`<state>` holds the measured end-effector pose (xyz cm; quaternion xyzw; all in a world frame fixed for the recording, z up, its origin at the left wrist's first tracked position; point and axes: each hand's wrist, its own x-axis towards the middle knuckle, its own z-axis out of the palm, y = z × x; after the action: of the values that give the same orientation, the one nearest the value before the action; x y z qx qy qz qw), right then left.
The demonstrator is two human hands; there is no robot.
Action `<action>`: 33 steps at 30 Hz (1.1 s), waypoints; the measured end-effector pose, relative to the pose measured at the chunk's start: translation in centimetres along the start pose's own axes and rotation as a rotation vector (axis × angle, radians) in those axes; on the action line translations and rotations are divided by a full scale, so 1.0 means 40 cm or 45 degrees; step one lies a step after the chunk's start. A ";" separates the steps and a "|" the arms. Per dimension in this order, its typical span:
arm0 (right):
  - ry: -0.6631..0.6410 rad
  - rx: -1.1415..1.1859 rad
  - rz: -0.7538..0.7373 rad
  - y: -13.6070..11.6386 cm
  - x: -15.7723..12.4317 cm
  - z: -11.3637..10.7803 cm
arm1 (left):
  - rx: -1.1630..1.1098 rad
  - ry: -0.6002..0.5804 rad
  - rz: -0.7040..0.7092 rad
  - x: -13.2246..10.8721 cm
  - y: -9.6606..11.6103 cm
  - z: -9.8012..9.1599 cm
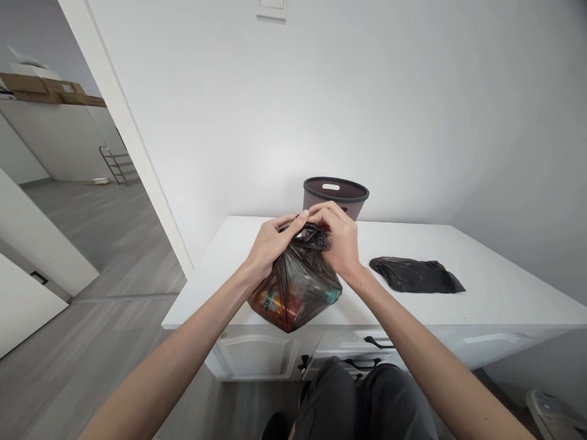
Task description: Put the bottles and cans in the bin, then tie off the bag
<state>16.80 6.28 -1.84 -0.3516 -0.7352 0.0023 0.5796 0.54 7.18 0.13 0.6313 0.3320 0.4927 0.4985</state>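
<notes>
A thin black see-through garbage bag (298, 278) hangs from both my hands at the front edge of the white cabinet top. Inside it show an orange and red can or packet and something with a teal cap. My left hand (275, 243) pinches the gathered neck of the bag from the left. On the other side, my right hand (337, 235) has its fingers closed on the twisted top. The fingertips of both hands meet there, and the exact shape of the gathered plastic between them is partly hidden.
Behind my hands a brown trash can (362, 208) with a dark rim stands against the wall. A folded black bag (417, 275) lies to the right on the white cabinet top (495, 299). Drawers with black handles (378, 343) are below; a doorway opens at left.
</notes>
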 end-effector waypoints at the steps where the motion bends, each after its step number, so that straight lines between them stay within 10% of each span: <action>1: -0.037 0.028 0.005 0.003 -0.002 -0.004 | -0.027 0.010 -0.028 -0.001 -0.005 -0.002; 11: -0.193 0.044 -0.080 0.004 -0.049 -0.045 | -0.002 0.036 -0.075 -0.027 -0.028 -0.005; 27: -0.532 -0.010 0.056 -0.018 -0.194 -0.158 | 0.994 0.405 0.263 -0.009 -0.153 -0.188; 33: -0.692 -0.061 0.166 0.015 -0.276 -0.181 | 0.895 0.473 0.183 -0.036 -0.158 -0.192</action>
<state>24.18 -1.95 -9.11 -0.3982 -0.8393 0.1164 0.3514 -6.74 9.98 -6.21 0.6851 0.5197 0.4886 0.1479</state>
